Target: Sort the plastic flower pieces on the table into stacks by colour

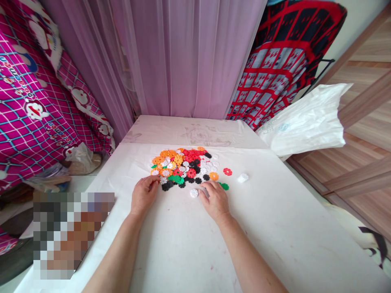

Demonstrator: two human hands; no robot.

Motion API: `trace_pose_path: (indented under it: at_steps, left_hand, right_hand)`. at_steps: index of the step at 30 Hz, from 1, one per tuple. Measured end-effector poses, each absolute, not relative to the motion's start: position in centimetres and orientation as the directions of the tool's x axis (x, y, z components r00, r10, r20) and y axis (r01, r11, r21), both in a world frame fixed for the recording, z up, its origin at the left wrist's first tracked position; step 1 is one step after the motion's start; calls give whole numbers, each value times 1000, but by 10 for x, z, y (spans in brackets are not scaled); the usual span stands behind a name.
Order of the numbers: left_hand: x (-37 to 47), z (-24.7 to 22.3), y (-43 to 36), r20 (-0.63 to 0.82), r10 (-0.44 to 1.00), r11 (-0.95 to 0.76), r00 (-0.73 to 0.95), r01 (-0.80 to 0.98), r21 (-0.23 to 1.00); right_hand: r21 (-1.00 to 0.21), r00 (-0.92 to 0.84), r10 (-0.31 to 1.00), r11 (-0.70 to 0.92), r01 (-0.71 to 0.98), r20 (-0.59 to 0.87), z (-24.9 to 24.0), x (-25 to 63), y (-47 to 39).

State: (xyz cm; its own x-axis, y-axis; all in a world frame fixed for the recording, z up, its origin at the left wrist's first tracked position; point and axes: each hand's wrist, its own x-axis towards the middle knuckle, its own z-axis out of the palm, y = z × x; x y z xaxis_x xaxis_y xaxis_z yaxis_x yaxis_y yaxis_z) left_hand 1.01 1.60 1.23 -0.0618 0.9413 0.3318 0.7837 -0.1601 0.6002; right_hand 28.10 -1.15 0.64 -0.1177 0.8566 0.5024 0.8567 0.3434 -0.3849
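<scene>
A heap of flat, notched plastic discs in orange, red, black, white and green lies on the white-covered table. My left hand (144,194) is at the heap's left front edge, its fingers bent together near a pale disc (163,180); what they hold, if anything, is too small to make out. At the front right of the heap, my right hand (214,199) has its thumb and fingers apart, close beside a white disc (194,193). A green disc (225,186) lies just right of its fingers. An orange disc (214,176) sits behind them.
A red disc (227,171) and a small white cluster (243,178) lie right of the heap. A white plastic bag (308,122) stands at the table's right edge. A pixelated item (75,236) lies at the left. Purple curtains (195,57) hang behind the table (275,211).
</scene>
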Motion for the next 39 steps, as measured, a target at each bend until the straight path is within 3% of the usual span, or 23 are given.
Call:
trace_pose_path:
  at_steps: [5,12,23,32,39]
  left_hand:
    - [10,13,16,334,940,-161,-64,782,602]
    - [11,14,15,347,935,-161,-69,791,590]
    - [10,13,15,340,937,-152,-76,788,596]
    - [10,13,16,338,939,-157,-66,792,591]
    - [10,14,16,341,938,-164,-60,791,590]
  right_hand:
    - [-312,-73,833,285,907,548,3,293,4]
    - [-189,-78,928,155,970,363,3,295,14]
    - [-257,6,900,118,959,436,6,301,3]
    - [-223,110,975,-67,973,191,26,283,29]
    - [-207,72,951,-9,978,299,18,287,31]
